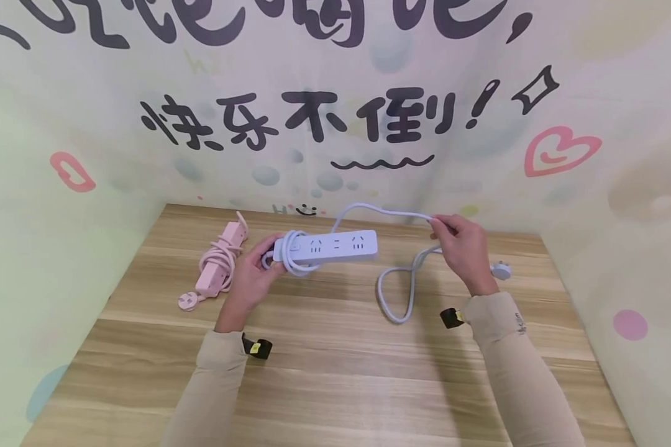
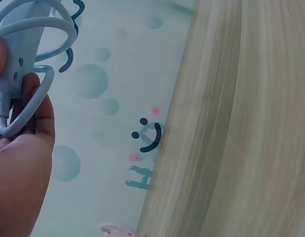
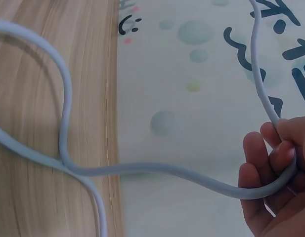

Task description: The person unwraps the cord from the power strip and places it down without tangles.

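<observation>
A pale blue power strip point(image 1: 343, 246) is held up over the table by my left hand point(image 1: 253, 277), which grips its left end. Loops of its cord point(image 2: 36, 22) wrap around that end of the strip. From behind the strip the cord runs in an arc to my right hand point(image 1: 461, 248), where thumb and fingers pinch it. In the right wrist view the cord point(image 3: 177, 170) bends through the curled fingers. Its slack lies in a loop on the table, and the round plug point(image 1: 501, 270) sits beyond my right wrist.
A pink power strip point(image 1: 215, 276), wrapped in its own cord, lies on the wooden table point(image 1: 324, 372) left of my left hand, its plug point(image 1: 187, 301) toward me. A printed wall point(image 1: 313, 180) stands along the table's back edge, with more wall at both sides.
</observation>
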Demonstrator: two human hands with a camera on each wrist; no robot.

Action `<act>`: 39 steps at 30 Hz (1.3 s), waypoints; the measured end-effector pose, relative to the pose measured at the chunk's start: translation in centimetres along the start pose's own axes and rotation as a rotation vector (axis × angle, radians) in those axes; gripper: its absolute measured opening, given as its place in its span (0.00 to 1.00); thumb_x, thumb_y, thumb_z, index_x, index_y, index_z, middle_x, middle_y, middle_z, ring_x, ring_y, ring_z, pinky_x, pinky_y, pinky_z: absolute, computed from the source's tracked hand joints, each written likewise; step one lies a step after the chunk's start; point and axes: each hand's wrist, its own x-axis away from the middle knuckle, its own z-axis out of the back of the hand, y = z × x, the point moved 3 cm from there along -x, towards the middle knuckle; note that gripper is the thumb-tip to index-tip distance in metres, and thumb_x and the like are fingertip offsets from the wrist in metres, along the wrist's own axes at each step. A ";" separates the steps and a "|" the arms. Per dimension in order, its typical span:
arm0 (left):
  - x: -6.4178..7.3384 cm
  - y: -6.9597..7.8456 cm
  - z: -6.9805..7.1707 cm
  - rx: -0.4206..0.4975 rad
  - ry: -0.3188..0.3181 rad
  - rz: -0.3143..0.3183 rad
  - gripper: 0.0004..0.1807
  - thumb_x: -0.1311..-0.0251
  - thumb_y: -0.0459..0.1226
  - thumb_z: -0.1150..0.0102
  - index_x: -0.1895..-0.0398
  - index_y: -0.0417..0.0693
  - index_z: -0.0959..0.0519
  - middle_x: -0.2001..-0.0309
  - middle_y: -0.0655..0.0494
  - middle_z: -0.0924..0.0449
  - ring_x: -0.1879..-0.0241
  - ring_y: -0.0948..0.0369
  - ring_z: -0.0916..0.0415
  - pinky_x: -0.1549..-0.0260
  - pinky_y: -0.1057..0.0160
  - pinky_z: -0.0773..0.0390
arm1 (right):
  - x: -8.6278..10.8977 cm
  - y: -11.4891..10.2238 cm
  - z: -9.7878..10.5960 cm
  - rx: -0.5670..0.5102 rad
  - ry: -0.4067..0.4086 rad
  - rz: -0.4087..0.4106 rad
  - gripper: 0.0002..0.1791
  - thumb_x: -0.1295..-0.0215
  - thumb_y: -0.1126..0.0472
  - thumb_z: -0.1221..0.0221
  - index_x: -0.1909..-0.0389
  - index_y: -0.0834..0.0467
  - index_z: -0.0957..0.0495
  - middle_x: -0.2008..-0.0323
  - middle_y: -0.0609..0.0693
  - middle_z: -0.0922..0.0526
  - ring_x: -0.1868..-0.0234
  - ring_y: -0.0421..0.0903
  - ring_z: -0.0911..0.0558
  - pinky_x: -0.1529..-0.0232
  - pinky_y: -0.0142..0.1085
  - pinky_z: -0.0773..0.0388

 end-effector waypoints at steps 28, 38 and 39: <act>-0.1 0.2 -0.3 -0.026 0.025 0.015 0.30 0.42 0.21 0.35 0.34 0.31 0.27 0.40 0.29 0.23 0.51 0.74 0.23 0.55 0.79 0.20 | 6.6 7.7 -0.2 0.228 -0.525 -0.057 0.15 0.28 0.53 0.39 0.52 0.59 0.12 0.60 0.54 0.10 0.66 0.43 0.24 0.64 0.33 0.27; -0.1 0.0 -0.1 -0.024 0.039 -0.034 0.30 0.44 0.19 0.36 0.36 0.27 0.27 0.43 0.30 0.22 0.50 0.74 0.23 0.56 0.77 0.19 | 7.2 7.7 -1.4 0.209 -0.659 -0.028 0.09 0.32 0.60 0.38 0.57 0.57 0.14 0.63 0.48 0.12 0.63 0.41 0.21 0.62 0.31 0.23; -0.1 -0.1 -0.1 -0.024 0.040 -0.040 0.30 0.45 0.18 0.36 0.36 0.27 0.27 0.42 0.30 0.22 0.50 0.74 0.23 0.56 0.77 0.18 | 7.2 7.7 -1.5 0.205 -0.667 -0.021 0.08 0.31 0.60 0.38 0.57 0.57 0.14 0.63 0.47 0.12 0.62 0.41 0.21 0.61 0.31 0.23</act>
